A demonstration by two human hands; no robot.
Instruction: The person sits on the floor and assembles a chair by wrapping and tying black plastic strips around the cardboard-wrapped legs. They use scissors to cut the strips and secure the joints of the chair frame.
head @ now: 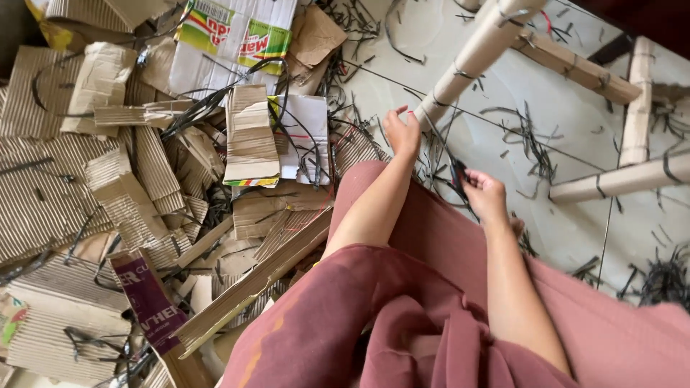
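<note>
The cardboard tube (467, 61) lay slanting across the pale floor (575, 136), its lower end near the middle of the floor and its upper end running toward the far edge, bound with dark strips. It was joined to other tubes (625, 179) toward the right edge, forming a rough frame. The left hand (402, 133) reached forward from a bent arm, fingers loosely curled and partly open, fingertips touching the lower end of the tube. The right hand (485, 194) sat closer to the body, arm stretched along the lap, fingers pinched narrowly on a thin black strip (458, 174). Both arms rose from a dusty pink garment (402, 316) that covered the lap at the near edge. Loose black strips (532, 140) lay scattered over the floor around the frame. Along the left side a heap of torn corrugated cardboard (122, 179) covered the floor, with a printed white carton (230, 36) at the far edge.
</note>
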